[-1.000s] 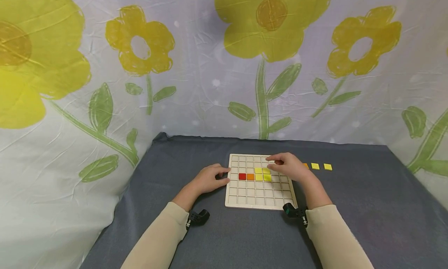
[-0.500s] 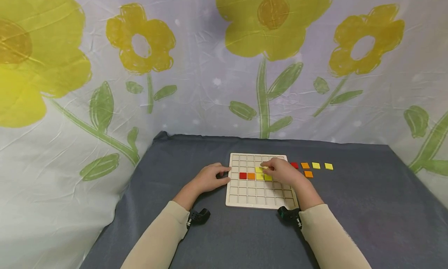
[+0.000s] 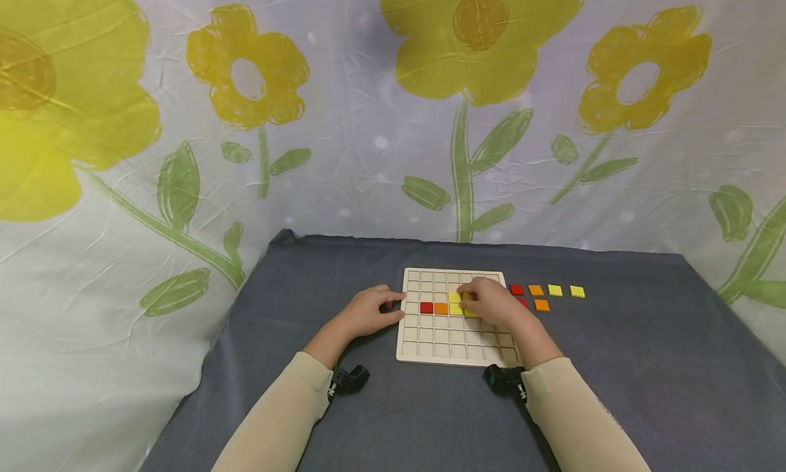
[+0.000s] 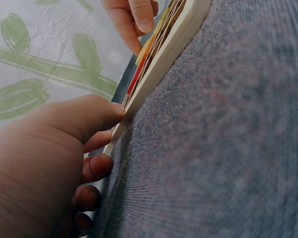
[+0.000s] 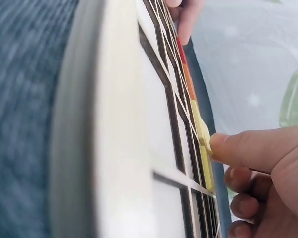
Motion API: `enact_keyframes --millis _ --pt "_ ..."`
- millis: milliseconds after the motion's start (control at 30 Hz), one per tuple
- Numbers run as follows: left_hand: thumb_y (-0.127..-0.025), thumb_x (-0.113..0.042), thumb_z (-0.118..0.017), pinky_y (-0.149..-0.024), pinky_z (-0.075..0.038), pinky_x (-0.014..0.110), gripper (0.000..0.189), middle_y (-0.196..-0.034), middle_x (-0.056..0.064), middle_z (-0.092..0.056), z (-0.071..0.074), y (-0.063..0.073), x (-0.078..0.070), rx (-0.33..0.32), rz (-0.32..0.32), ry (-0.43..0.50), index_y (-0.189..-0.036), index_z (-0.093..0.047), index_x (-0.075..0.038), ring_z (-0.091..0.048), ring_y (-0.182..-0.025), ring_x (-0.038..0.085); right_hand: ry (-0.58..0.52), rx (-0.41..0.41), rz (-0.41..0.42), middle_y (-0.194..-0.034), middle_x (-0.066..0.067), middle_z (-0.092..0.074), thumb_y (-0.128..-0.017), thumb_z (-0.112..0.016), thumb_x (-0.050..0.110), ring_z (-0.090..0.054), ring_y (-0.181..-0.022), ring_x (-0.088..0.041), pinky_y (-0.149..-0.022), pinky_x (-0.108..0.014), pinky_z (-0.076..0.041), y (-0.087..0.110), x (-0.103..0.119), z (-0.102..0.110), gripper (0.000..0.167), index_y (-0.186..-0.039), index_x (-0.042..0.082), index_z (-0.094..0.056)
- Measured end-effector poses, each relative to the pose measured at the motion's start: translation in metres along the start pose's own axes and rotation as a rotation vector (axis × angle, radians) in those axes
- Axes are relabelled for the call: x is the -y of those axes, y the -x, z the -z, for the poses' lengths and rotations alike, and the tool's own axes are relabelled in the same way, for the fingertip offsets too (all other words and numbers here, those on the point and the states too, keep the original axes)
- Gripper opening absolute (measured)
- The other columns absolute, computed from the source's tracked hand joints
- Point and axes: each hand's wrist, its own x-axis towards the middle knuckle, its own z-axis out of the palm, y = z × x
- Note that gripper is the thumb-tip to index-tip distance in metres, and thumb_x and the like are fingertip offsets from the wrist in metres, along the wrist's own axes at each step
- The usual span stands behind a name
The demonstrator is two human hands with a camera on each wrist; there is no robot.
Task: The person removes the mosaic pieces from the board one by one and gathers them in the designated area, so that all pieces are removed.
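A square wooden grid board point(image 3: 424, 352) lies on the dark cloth. One row holds a red tile point(image 3: 426, 308) and an orange tile point(image 3: 441, 309), followed by yellow tiles point(image 3: 455, 297) grouped two rows deep. At the board's left edge rests my left hand point(image 3: 368, 313), thumb and index finger against the side; its thumb point(image 4: 111, 113) shows close up in the left wrist view. My right hand point(image 3: 491, 301) reaches over the board and pinches a slightly tilted yellow tile point(image 5: 204, 130) among the other yellow ones. Its fingers partly cover that group in the head view.
Right of the board lie loose tiles: red point(image 3: 516, 290), orange point(image 3: 536, 290) and yellow point(image 3: 555, 290) ones in two short rows. Behind the dark-covered table point(image 3: 381, 417) hangs a flower-printed curtain point(image 3: 356, 172).
My right hand has come down and left onto the yellow tiles, uncovering the loose tiles on the right. The left hand has stayed at the board's edge.
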Motion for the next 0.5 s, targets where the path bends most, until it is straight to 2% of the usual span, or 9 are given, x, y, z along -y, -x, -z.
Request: enact_keyframes --millis 233,500 --pt "-0.099 -0.033 -0.071 -0.067 -0.036 0.031 0.047 -0.086 -0.005 -0.050 0.0001 -0.0004 0.0001 0.001 0.001 -0.002 -0.142 -0.064 -0.016 -0.041 -0.070 0.013 -0.023 -0.062 -0.036 -0.075 -0.005 -0.046 -0.094 -0.073 0.007 -0.042 -0.067 -0.020 -0.064 -0.035 -0.035 -0.0030 0.0044 -0.0033 0.033 -0.126 -0.001 -0.072" --pt "-0.099 -0.034 -0.071 -0.068 -0.036 0.031 0.047 -0.086 -0.005 -0.049 -0.0013 -0.0012 0.0011 -0.005 0.002 -0.016 -0.142 -0.065 -0.016 -0.042 -0.071 0.012 -0.012 -0.122 -0.077 -0.074 -0.006 -0.044 -0.094 -0.074 0.008 -0.037 -0.066 -0.020 -0.064 -0.036 -0.033 -0.0025 0.0096 -0.0060 0.026 -0.120 0.003 -0.076"
